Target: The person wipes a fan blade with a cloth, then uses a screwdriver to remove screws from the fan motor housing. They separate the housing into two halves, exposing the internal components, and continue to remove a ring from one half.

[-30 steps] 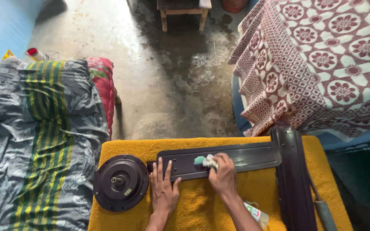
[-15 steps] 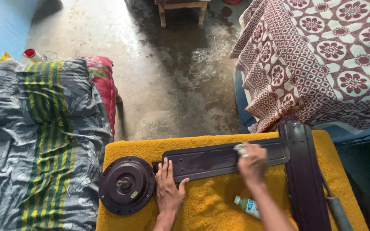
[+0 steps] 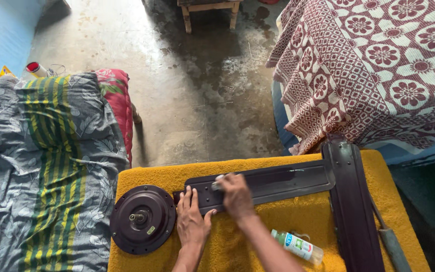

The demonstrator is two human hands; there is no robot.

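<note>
A dark brown fan blade (image 3: 278, 182) lies across a yellow towel (image 3: 288, 214). My left hand (image 3: 191, 222) rests flat with fingers spread on the blade's near end, beside the round dark fan motor (image 3: 142, 218). My right hand (image 3: 236, 194) presses a small pale cloth (image 3: 218, 184) onto the blade's left part, just right of my left hand. A second dark blade (image 3: 352, 206) lies crosswise at the right.
A small clear bottle with a green cap (image 3: 297, 246) lies on the towel near my right forearm. A grey-handled tool (image 3: 389, 247) sits at the right edge. A striped grey blanket (image 3: 41, 166) is left, a patterned red-and-white bedspread (image 3: 378, 65) right, wet concrete floor (image 3: 202, 85) ahead.
My right hand slid the cloth along the blade, first out to the right end, then back left close to my left hand. The left hand stayed flat in place.
</note>
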